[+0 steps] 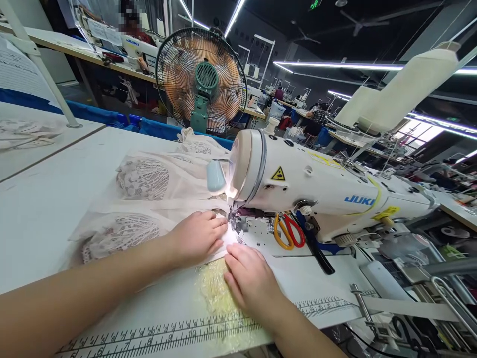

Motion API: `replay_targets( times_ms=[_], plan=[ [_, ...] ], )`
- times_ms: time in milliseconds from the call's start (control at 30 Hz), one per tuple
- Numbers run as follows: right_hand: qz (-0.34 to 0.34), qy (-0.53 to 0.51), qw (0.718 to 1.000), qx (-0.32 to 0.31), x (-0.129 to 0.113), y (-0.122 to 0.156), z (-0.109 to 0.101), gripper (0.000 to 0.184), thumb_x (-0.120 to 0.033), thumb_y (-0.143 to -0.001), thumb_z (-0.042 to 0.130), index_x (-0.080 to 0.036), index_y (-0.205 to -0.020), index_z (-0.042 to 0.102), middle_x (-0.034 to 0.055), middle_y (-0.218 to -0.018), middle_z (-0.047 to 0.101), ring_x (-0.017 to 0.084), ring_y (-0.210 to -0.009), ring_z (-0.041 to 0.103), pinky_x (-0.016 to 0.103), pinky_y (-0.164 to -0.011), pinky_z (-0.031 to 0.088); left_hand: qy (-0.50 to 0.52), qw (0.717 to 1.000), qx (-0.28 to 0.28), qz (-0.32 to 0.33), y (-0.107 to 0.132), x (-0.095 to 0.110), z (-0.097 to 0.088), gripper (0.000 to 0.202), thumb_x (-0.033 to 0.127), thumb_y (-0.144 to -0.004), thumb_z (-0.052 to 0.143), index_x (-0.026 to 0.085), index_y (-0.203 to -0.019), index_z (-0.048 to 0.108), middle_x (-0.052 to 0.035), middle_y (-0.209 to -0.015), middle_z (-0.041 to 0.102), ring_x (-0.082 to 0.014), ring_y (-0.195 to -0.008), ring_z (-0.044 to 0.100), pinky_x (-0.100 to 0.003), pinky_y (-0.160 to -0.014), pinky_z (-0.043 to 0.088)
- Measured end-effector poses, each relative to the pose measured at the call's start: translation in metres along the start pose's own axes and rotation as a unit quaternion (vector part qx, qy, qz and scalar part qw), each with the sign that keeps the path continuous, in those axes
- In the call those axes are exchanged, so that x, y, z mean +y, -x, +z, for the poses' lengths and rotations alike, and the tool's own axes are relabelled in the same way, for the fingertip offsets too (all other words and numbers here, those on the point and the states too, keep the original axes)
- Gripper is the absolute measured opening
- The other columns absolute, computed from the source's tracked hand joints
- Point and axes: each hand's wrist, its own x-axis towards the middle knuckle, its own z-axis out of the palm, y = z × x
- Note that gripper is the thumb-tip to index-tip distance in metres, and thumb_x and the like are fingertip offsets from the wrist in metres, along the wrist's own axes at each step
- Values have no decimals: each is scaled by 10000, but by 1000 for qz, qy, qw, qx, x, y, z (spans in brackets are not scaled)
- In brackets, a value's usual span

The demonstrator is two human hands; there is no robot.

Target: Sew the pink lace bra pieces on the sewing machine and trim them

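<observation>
A white JUKI sewing machine [313, 174] reaches in from the right, its lit needle area [233, 219] over pale fabric. My left hand [197, 236] lies flat on the fabric just left of the presser foot, fingers stretched toward it. Close in front of the foot, my right hand [249, 278] rests with bent fingers on the fabric's near edge; whether it pinches the cloth is hidden. The white fabric with lace panels [145, 179] spreads over the table to the left. Beneath my right hand shows a yellowish, shiny patch [212, 286] on the tabletop.
Scissors with orange and red handles [288, 231] lie by the machine bed, beside a black bar [320, 253]. A printed ruler [179, 330] runs along the front edge. Thread cones [406, 89] stand at upper right. Behind the table are a large fan [203, 79] and other workstations.
</observation>
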Motion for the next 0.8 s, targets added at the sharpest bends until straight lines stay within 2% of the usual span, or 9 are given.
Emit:
replay_targets(
  times_ms=[167, 400, 567, 800],
  plan=[
    [1, 6, 1000, -2, 0, 0, -1, 264, -160, -892, 477, -138, -1125, 598, 124, -1154, 670, 256, -1092, 597, 403, -934, 496, -4, 1000, -6, 8, 3, 3, -7, 303, 230, -929, 452, 83, -1103, 651, -161, -1200, 659, -278, -996, 620, -392, -841, 513],
    [0, 4, 1000, 10, -1, -1, -2, 249, -153, -897, 467, -124, -1103, 604, 125, -1141, 675, 263, -1061, 602, 408, -916, 500, -25, 999, -1, 25, 5, 1, -4, 318, 238, -933, 459, 58, -1094, 666, -168, -1184, 673, -301, -1000, 629, -415, -864, 526],
    [-6, 2, 1000, 5, -1, -1, -2, 260, -149, -889, 469, -138, -1119, 588, 127, -1128, 673, 260, -1068, 599, 407, -914, 497, -22, 999, 3, 25, 5, 2, -4, 265, 224, -922, 488, 89, -1073, 660, -151, -1177, 670, -288, -999, 621, -408, -840, 530],
    [-7, 6, 1000, 17, -2, -1, -4, 248, -146, -890, 456, -134, -1092, 599, 127, -1108, 679, 262, -1041, 606, 404, -887, 510, -16, 1000, -22, 14, 4, 3, -9, 276, 237, -901, 527, 93, -1099, 656, -141, -1180, 671, -291, -992, 623, -413, -822, 532]
  ],
)
